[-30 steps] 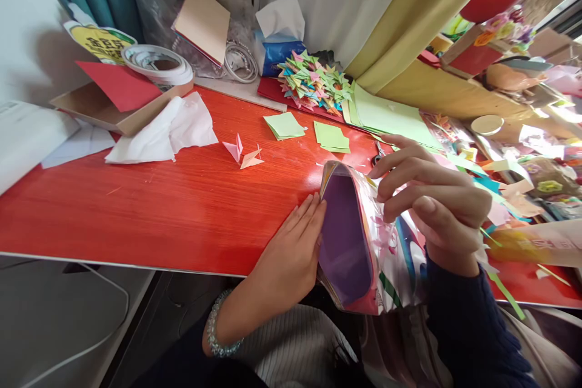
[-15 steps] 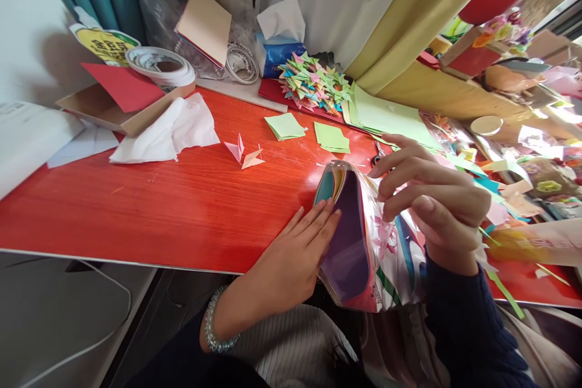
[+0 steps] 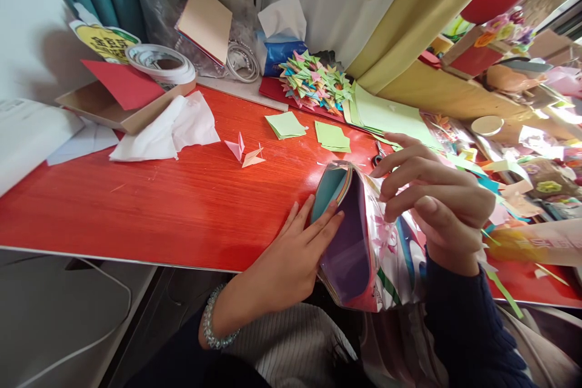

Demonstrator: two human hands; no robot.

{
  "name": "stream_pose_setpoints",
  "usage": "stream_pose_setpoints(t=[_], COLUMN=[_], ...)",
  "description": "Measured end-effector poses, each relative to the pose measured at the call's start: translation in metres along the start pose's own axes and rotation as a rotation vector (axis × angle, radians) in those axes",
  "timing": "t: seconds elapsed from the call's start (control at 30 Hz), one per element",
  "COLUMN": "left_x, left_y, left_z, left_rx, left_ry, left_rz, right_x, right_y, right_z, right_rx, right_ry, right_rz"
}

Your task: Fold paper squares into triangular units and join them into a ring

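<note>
A clear plastic packet of coloured paper (image 3: 348,260) is tilted above the table's front edge, its mouth gaping towards the left. Purple and blue-green sheets show inside. My left hand (image 3: 295,248), with a beaded bracelet at the wrist, reaches over the mouth; its stretched fingers are spread against the sheets, and its thumb is hidden. On the packet's right side, my right hand (image 3: 431,194) has its fingers bent and holds the plastic wrapper. Behind the packet lie scissors (image 3: 377,159), partly covered by the right fingers.
Two small folded paper pieces (image 3: 243,151) and light green paper squares (image 3: 285,125) lie on the red table (image 3: 150,212). Farther back are a folded-paper ornament (image 3: 313,82), large green sheets (image 3: 386,112) and a tissue pack (image 3: 278,54). A cardboard tray (image 3: 131,118) stands left; paper scraps crowd the right.
The fingers of my left hand have spread apart, and the blue-green sheets gape wider at the packet's mouth. My right hand has shifted very slightly right.
</note>
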State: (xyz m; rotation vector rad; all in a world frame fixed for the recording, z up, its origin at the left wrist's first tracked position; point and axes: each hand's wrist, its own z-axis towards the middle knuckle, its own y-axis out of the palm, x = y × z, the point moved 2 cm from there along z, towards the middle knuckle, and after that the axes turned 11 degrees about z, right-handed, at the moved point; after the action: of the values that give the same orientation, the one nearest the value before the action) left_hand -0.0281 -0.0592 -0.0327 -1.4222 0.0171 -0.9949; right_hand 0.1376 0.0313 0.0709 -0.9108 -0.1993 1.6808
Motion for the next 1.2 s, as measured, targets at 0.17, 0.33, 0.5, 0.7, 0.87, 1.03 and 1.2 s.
stream_pose_setpoints(t=[0.17,0.33,0.5,0.7,0.87,1.03,1.2], left_x=[0.0003,0.0001,0.0009,0.0052,0.0089,0.0065,0.0017], left_y=[-0.0007,0.0008,0.0007,-0.0014,-0.0065,-0.0072,-0.0078], left_z=[0.0019,0.0022,-0.0008,-0.0013,-0.0007,-0.0015,-0.0056], left_rx=[-0.004,0.008,0.057,0.018,0.062,0.106,0.276], left_ry=[0.022,0.046,0.033,0.075,0.123,0.099,0.071], left_rz=[0.003,0.024,0.085,0.003,-0.012,-0.060,-0.141], right_x=[-0.0002,0.0010,0.0001,0.0000,0.0042,0.0028,0.0003], right_y=[0.0005,0.0007,0.0003,0.0002,-0.0022,0.0000,0.0011], right_z=[0.0007,-0.0005,-0.0005,0.0015,0.0025,0.0020,-0.0006], right_rx=[-0.010,0.008,0.025,-0.022,-0.060,-0.032,-0.007], right_ry=[-0.011,0.005,-0.015,-0.004,-0.080,-0.070,0.020], right_rz=[0.013,-0.017,-0.038,0.005,0.041,0.034,-0.049])
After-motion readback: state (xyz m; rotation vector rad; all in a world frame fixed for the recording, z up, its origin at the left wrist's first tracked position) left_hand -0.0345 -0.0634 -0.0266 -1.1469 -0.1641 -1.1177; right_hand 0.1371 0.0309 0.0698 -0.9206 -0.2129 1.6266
